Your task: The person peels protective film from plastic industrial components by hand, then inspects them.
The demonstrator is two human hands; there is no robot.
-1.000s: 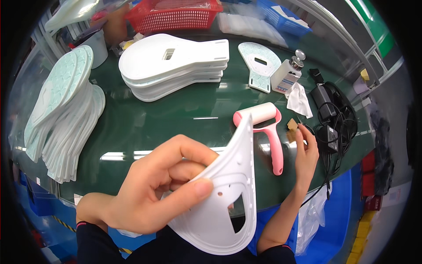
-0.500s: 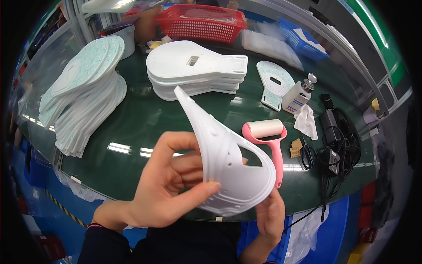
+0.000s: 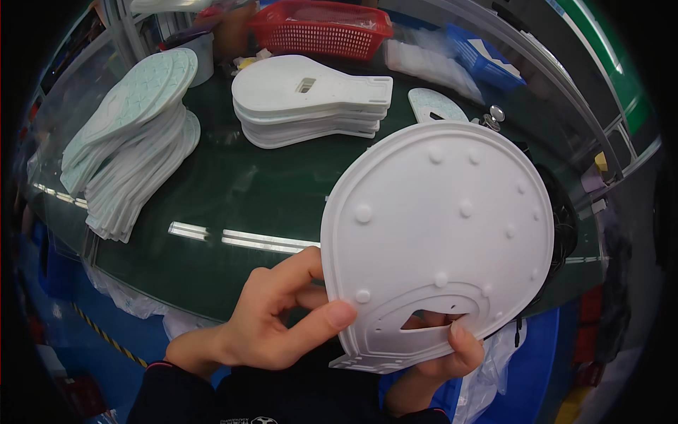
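Both hands hold a white plastic panel (image 3: 438,240) up above the near edge of the green table (image 3: 261,191). Its long axis runs near-to-far, round end away, narrow notched end toward the person. The left hand (image 3: 272,321) pinches its near-left edge; the right hand (image 3: 441,353) grips the bottom, fingers curled closed.

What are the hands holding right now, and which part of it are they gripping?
Both hands hold one white bulb-shaped plastic plate upright. The left hand pinches its lower left edge, thumb on the face; the right hand grips the bottom edge beside the cutout.
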